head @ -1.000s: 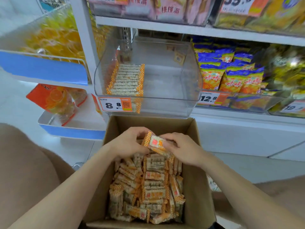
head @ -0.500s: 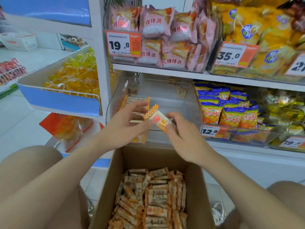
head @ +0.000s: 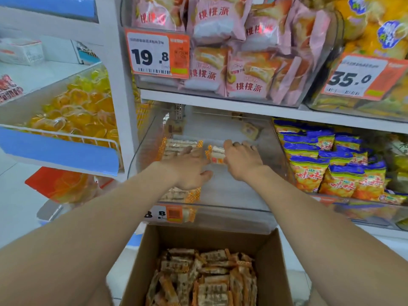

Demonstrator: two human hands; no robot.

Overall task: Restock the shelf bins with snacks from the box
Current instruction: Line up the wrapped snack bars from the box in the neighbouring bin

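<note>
Held: small white-and-orange wrapped snack packet (head: 216, 154), right end pinched by right hand (head: 241, 161), lying roughly level, crimped orange end toward left hand (head: 189, 168). It sits low inside clear plastic shelf bin (head: 220, 208). Left of the grip, partly under the left hand: neat row of matching packets (head: 176, 145) on the bin floor, running front to back. Below the grip, nearer the camera: open brown cardboard box (head: 273, 261), loose pile of same packets (head: 207, 277) inside.
</note>
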